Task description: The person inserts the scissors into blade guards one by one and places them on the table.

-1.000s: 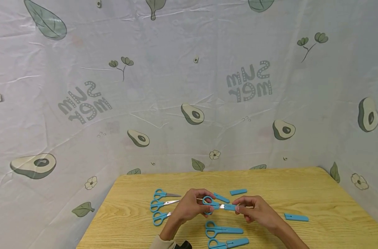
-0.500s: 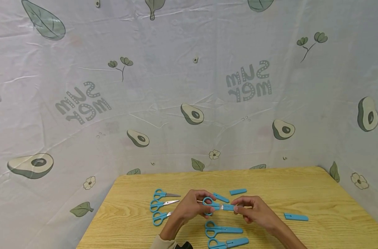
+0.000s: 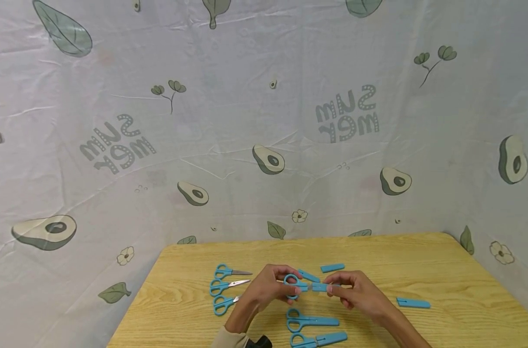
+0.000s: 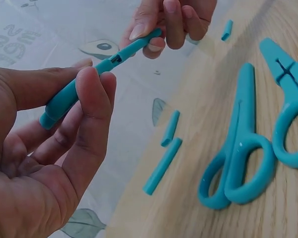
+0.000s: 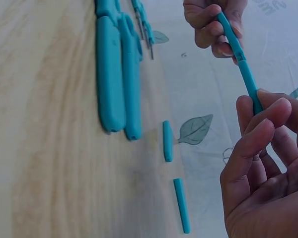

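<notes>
My left hand [image 3: 270, 285] pinches the handle end of blue scissors [image 3: 303, 286] above the table. My right hand [image 3: 359, 294] pinches the far end of a blue blade cover [image 3: 319, 287], which sits over most of the blades. A short stretch of blade shows between cover and handle in the head view. From the left wrist the scissors [image 4: 64, 101] and the cover [image 4: 139, 45] appear edge-on, in one line. Below the hands lie two pairs of covered scissors [image 3: 313, 321] [image 3: 329, 339], one under the other.
Several uncovered things lie left on the wooden table [image 3: 181, 299]: three scissors [image 3: 220, 287] with bare blades pointing right. Loose covers rest behind the hands [image 3: 332, 268] [image 3: 309, 276], and another cover [image 3: 413, 303] lies right. A patterned sheet [image 3: 246, 121] hangs behind the table.
The cover and the scissors' handle have come slightly closer together, so less blade shows than a second ago. My right hand has risen a little. Things on the table have stayed put.
</notes>
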The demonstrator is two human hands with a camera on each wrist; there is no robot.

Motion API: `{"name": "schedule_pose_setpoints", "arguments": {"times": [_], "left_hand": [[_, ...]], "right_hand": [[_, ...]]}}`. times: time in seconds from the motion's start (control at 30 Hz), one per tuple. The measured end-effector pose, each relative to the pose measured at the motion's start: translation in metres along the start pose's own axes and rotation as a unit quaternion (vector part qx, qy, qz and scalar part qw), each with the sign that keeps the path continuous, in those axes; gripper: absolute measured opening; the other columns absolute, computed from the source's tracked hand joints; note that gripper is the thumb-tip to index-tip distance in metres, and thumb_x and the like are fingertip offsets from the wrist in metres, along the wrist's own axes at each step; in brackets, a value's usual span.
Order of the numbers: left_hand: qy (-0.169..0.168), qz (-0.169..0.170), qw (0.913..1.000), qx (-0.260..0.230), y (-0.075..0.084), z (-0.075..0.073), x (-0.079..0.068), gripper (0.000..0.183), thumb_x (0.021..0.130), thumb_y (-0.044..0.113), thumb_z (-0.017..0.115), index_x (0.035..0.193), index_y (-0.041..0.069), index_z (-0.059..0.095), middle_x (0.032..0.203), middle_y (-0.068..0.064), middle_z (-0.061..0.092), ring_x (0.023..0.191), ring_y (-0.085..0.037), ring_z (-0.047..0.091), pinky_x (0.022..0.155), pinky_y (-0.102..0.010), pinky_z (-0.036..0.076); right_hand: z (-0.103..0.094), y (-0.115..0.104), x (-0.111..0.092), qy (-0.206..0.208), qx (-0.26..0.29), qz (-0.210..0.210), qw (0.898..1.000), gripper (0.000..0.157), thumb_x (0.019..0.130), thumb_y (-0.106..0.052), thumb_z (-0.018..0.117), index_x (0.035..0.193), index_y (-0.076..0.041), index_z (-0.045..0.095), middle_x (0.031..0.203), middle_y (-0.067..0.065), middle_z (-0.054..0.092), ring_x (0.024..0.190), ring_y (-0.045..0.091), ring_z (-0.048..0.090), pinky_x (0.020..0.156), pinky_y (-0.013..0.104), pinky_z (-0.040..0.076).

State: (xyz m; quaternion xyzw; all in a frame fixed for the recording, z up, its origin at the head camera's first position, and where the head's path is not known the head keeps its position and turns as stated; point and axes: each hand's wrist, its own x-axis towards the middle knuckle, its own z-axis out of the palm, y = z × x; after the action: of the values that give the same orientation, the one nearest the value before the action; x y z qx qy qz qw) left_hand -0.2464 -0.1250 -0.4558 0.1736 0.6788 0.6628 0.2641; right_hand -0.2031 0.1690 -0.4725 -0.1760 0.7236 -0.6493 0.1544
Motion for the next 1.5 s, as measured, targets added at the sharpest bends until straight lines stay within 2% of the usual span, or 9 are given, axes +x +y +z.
{"name": "schedule_pose_setpoints", "arguments": {"times": [0.37, 0.53, 0.67, 0.83, 1.03, 1.27, 1.5], "left_hand": [[0.008, -0.011, 0.9994, -0.031, 0.002, 0.0, 0.004, 0.029, 0.095, -0.004, 0.076, 0.124, -0.007, 0.072, 0.086, -0.001, 0.067, 0.074, -0.015, 0.075, 0.063, -0.024, 0.064], [0.013, -0.013, 0.9996, -0.02, 0.004, 0.002, 0.005, 0.025, 0.095, -0.004, 0.076, 0.12, -0.002, 0.075, 0.087, -0.001, 0.066, 0.074, -0.014, 0.075, 0.064, -0.025, 0.065], [0.018, -0.005, 0.9998, -0.006, 0.005, 0.003, 0.007, 0.027, 0.094, -0.006, 0.076, 0.121, -0.006, 0.073, 0.087, -0.003, 0.065, 0.073, -0.015, 0.075, 0.063, -0.027, 0.065], [0.025, 0.002, 0.9996, 0.015, 0.006, 0.004, 0.008, 0.026, 0.093, -0.008, 0.077, 0.119, -0.003, 0.076, 0.089, -0.004, 0.066, 0.072, -0.016, 0.075, 0.064, -0.032, 0.067], [0.021, 0.005, 0.9994, 0.028, 0.006, 0.004, 0.009, 0.027, 0.093, -0.008, 0.078, 0.119, -0.003, 0.075, 0.091, -0.005, 0.065, 0.071, -0.017, 0.074, 0.067, -0.038, 0.069], [0.014, 0.002, 0.9996, 0.025, 0.006, 0.005, 0.01, 0.026, 0.092, -0.009, 0.078, 0.117, -0.002, 0.076, 0.09, -0.004, 0.065, 0.07, -0.015, 0.074, 0.066, -0.036, 0.068], [0.008, -0.011, 0.9999, 0.008, 0.006, 0.005, 0.011, 0.03, 0.093, -0.008, 0.077, 0.123, -0.008, 0.073, 0.088, -0.004, 0.067, 0.07, -0.015, 0.074, 0.061, -0.027, 0.065]], "right_hand": [[-0.002, -0.003, 0.006, 0.013, -0.002, 0.011, 1.0, 0.043, 0.109, -0.02, 0.065, 0.136, 0.013, 0.063, 0.104, 0.004, 0.071, 0.06, 0.005, 0.045, 0.058, 0.03, 0.044], [-0.002, -0.002, 0.008, 0.02, 0.004, 0.013, 1.0, 0.042, 0.11, -0.02, 0.063, 0.136, 0.013, 0.063, 0.105, 0.001, 0.07, 0.061, 0.006, 0.046, 0.059, 0.03, 0.045], [-0.002, -0.001, 0.009, 0.025, 0.011, 0.024, 0.999, 0.04, 0.11, -0.022, 0.064, 0.135, 0.01, 0.065, 0.101, 0.0, 0.068, 0.062, 0.007, 0.047, 0.058, 0.029, 0.043], [-0.001, 0.002, 0.01, 0.023, 0.022, 0.027, 0.999, 0.038, 0.111, -0.02, 0.063, 0.135, 0.009, 0.066, 0.099, -0.003, 0.066, 0.062, 0.007, 0.045, 0.057, 0.03, 0.038], [-0.001, 0.003, 0.009, 0.027, 0.024, 0.034, 0.999, 0.037, 0.11, -0.022, 0.065, 0.134, 0.006, 0.068, 0.098, -0.004, 0.066, 0.062, 0.005, 0.046, 0.058, 0.029, 0.04], [0.0, 0.005, 0.008, 0.025, 0.029, 0.028, 0.999, 0.037, 0.109, -0.021, 0.065, 0.133, 0.008, 0.067, 0.098, -0.005, 0.069, 0.062, 0.005, 0.045, 0.059, 0.03, 0.042], [0.002, 0.005, 0.007, 0.024, 0.023, 0.018, 0.999, 0.039, 0.109, -0.021, 0.066, 0.131, 0.01, 0.066, 0.101, -0.003, 0.071, 0.061, 0.005, 0.045, 0.06, 0.03, 0.045]]}}
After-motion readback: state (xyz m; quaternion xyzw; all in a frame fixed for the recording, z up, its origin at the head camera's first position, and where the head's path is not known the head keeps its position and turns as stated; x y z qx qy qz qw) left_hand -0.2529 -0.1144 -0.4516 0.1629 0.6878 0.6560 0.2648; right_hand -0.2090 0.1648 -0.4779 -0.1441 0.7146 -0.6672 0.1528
